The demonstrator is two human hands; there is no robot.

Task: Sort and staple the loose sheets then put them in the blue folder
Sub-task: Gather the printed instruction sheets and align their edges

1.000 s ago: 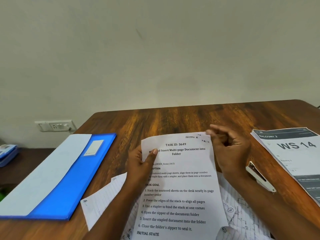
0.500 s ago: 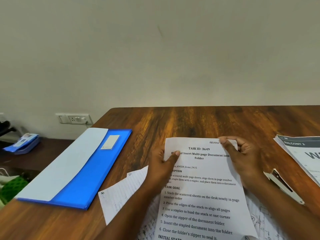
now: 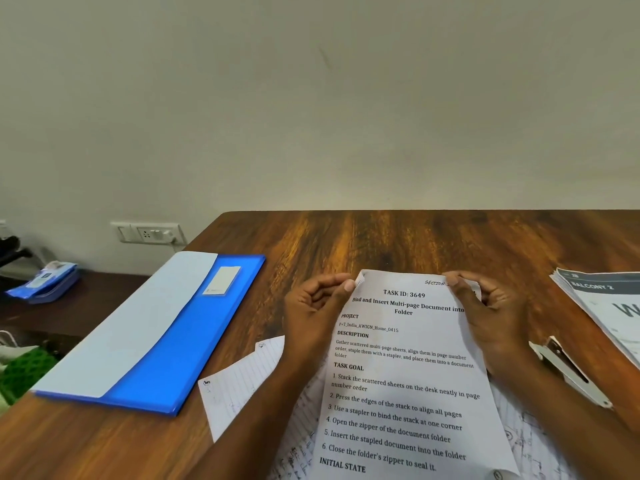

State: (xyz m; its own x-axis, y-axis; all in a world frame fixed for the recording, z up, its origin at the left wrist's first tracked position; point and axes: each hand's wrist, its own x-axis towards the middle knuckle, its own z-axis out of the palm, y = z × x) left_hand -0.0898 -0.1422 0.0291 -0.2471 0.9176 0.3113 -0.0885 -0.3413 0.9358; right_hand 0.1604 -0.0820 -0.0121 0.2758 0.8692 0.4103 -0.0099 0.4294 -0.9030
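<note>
A printed sheet (image 3: 405, 375) headed "TASK ID: 3649" is lifted over the wooden table. My left hand (image 3: 315, 310) pinches its top left corner, and my right hand (image 3: 491, 317) pinches its top right corner. Under it lie several loose lined sheets (image 3: 242, 386) with handwriting, spread near the front edge. The blue folder (image 3: 180, 348) lies at the table's left with its pale flap folded open. A silver stapler (image 3: 571, 372) rests on the table just right of my right wrist.
A stack of printed papers (image 3: 602, 306) with a dark header lies at the right edge. A wall socket (image 3: 149, 233) is behind the table's left corner. A blue pouch (image 3: 45, 282) sits on a lower dark shelf at far left.
My left hand slid from the sheet's left side up to its top left corner. The view shifted left, so everything on the table appears further right.
</note>
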